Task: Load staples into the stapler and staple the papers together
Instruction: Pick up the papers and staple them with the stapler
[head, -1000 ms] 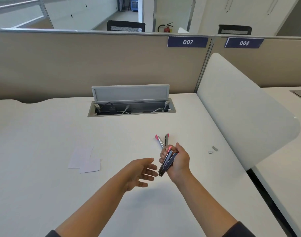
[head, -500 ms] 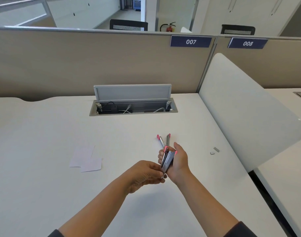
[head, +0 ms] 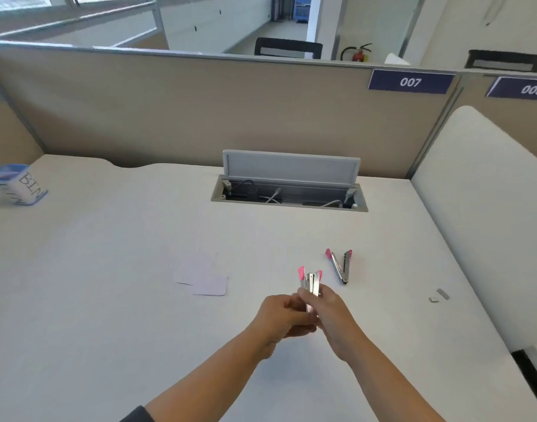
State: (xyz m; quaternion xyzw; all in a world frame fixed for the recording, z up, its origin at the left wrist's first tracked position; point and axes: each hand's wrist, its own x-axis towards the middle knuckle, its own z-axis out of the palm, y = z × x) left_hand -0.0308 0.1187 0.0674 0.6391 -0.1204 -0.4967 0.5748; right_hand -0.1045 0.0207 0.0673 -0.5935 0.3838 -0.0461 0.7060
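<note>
A silver stapler with pink tips (head: 310, 281) stands upright above the desk, splayed open at its top. My left hand (head: 280, 315) and my right hand (head: 329, 312) both grip its lower part, fingers meeting around it. A second pink-and-silver stapler (head: 340, 266) lies open in a V on the desk just beyond and to the right of my hands. Two small white papers (head: 204, 278) lie overlapped to the left of my hands. Two short staple strips (head: 440, 295) rest on the desk at the right.
An open cable box with a raised grey lid (head: 290, 169) sits in the white desk (head: 108, 300) at the back centre. A white cup marked BIN (head: 15, 184) stands at the far left. A white side divider (head: 480, 208) bounds the desk's right edge.
My left hand has moved right from open and closed onto the stapler held by my right hand. The stapler has turned upright. The view has shifted, so the bin shows at left.
</note>
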